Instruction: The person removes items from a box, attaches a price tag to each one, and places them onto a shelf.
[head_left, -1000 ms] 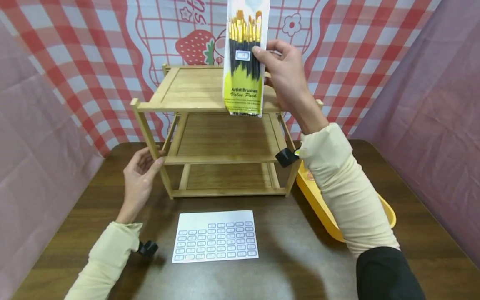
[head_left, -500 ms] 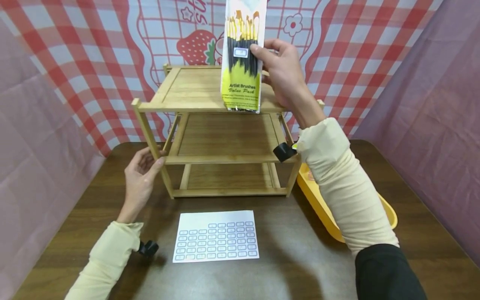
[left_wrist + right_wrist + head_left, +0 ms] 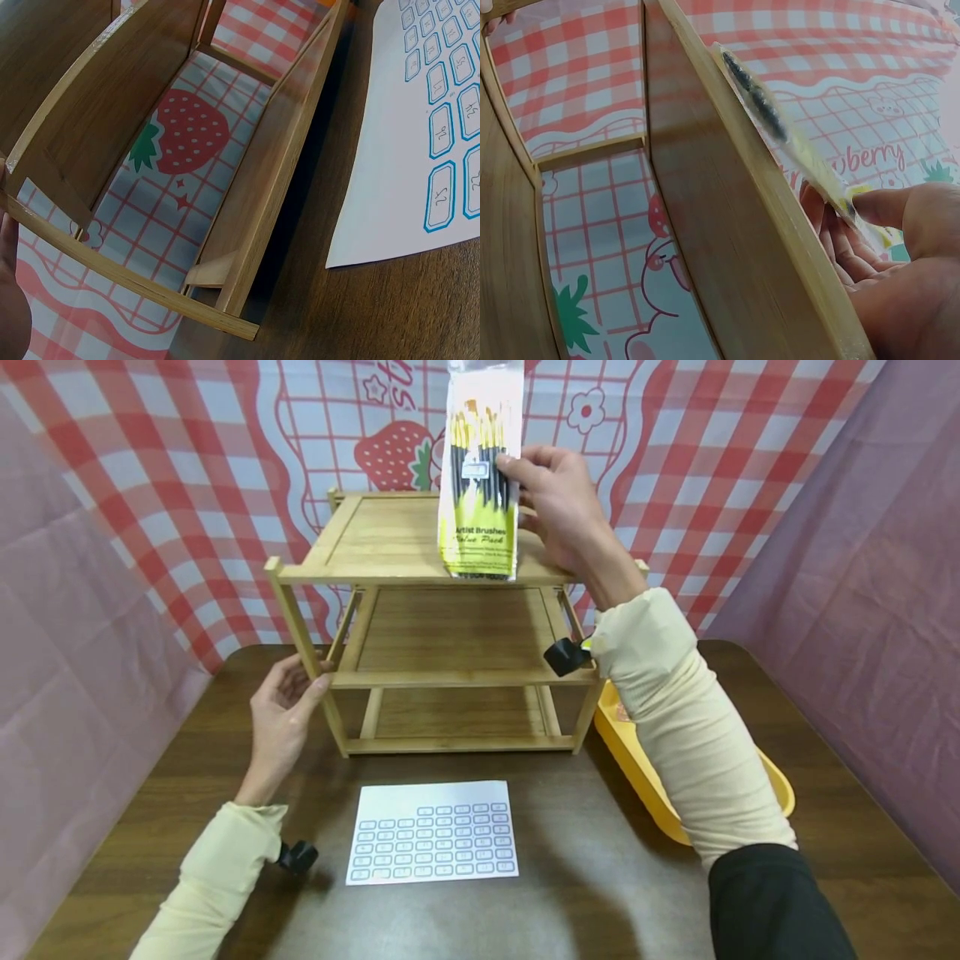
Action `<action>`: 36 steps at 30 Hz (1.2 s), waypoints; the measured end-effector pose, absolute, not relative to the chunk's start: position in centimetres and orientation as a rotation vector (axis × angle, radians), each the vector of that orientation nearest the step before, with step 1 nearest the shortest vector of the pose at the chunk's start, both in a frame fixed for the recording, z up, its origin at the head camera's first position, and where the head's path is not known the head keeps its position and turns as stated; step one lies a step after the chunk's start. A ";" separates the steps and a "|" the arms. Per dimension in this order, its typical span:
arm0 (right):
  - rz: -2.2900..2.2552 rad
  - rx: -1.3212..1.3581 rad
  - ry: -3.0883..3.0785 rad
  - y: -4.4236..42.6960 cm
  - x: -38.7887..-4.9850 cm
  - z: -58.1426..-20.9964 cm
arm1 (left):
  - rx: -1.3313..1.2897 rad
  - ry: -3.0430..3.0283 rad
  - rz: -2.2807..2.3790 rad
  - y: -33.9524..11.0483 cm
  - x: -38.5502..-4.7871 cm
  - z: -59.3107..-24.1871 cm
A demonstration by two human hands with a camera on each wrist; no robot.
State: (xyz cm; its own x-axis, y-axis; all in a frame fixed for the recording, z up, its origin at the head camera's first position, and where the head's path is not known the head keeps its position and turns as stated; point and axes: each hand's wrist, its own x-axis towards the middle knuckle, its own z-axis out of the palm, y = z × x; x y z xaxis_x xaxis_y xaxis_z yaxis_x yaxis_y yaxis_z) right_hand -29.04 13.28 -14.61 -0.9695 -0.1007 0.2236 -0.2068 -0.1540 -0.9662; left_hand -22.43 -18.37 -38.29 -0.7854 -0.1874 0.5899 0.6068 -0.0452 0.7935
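Observation:
My right hand (image 3: pixel 558 510) pinches the right edge of a clear pack of artist brushes (image 3: pixel 480 539), thumb in front and fingers behind. The pack is upright over the top board of a three-tier wooden shelf (image 3: pixel 450 678), and a small blue-framed label sticks to its front. Seen from the right wrist, the brush pack (image 3: pixel 810 161) is beside the top board's edge. My left hand (image 3: pixel 281 714) grips the shelf's left front post near the middle tier. Only a little of the left hand (image 3: pixel 11 300) shows in the left wrist view.
A sheet of numbered labels (image 3: pixel 432 835) lies on the brown table (image 3: pixel 547 902) before the shelf. To the right, a yellow tray (image 3: pixel 645 785) is partly hidden by my right sleeve. A strawberry-print checked cloth (image 3: pixel 690 468) hangs behind.
My right hand has carried the brush pack slightly left, and the pack's lower end has risen a little. My left hand stays on the post.

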 end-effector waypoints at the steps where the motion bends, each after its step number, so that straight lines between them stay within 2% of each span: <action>1: 2.303 0.366 -2.001 13.3 -29.1 -14.6 | -0.445 -1.691 -1.882 -18.4 -22.4 -38.3; 19: 2.328 0.308 -2.123 12.9 -29.6 -14.7 | -0.437 -1.703 -1.873 -18.3 -22.4 -38.3; 36: 1.960 0.203 -2.445 12.6 -29.8 -14.6 | -0.447 -1.684 -1.889 -18.3 -22.4 -38.3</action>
State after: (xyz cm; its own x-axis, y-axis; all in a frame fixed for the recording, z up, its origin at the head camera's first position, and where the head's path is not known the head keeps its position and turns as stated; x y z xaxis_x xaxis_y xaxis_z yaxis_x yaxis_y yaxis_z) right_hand -29.82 12.60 -14.60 -0.9916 -0.0999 0.0819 -0.1016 0.2123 -0.9719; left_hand -22.35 -18.31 -38.30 -0.7852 -0.1879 0.5900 0.6076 -0.0500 0.7927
